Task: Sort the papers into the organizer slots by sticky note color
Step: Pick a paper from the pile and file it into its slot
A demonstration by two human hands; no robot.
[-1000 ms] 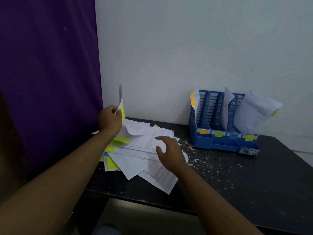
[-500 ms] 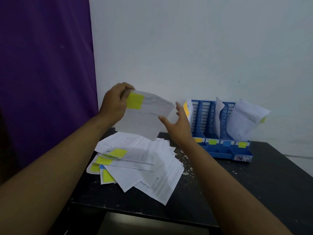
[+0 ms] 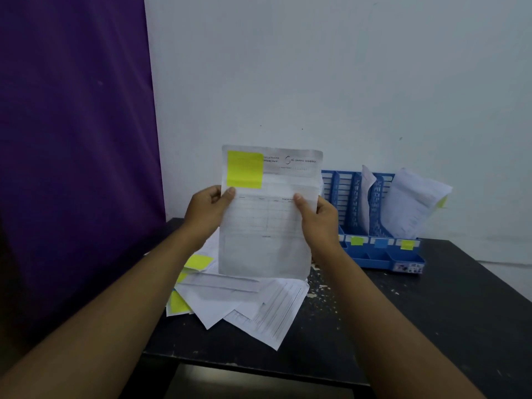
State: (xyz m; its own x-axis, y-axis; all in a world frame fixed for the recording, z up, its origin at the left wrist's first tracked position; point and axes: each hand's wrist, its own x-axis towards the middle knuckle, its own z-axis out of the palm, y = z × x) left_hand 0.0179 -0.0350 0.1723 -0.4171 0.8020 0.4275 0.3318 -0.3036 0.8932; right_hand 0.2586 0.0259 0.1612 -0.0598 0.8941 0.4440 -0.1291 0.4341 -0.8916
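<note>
I hold a white printed sheet point(image 3: 267, 226) upright in front of me, with a yellow-green sticky note point(image 3: 244, 169) on its top left corner. My left hand point(image 3: 205, 210) pinches its left edge and my right hand point(image 3: 318, 217) pinches its right edge. Below it a loose pile of papers point(image 3: 244, 300) with yellow-green notes lies on the black table point(image 3: 431, 326). The blue organizer point(image 3: 380, 223) stands at the back right against the wall, its slots labelled with coloured notes. Papers stand in its middle slot and its right slot; the left end is hidden behind the held sheet.
A purple curtain point(image 3: 72, 139) hangs at the left and a white wall point(image 3: 345, 82) stands behind the table. Pale crumbs point(image 3: 322, 286) are scattered on the table between the pile and the organizer. The table's front edge runs below the pile.
The sheet has been lifted off the pile and turned upright to face me. My right hand, held open beside it half a second ago, now pinches its right edge.
</note>
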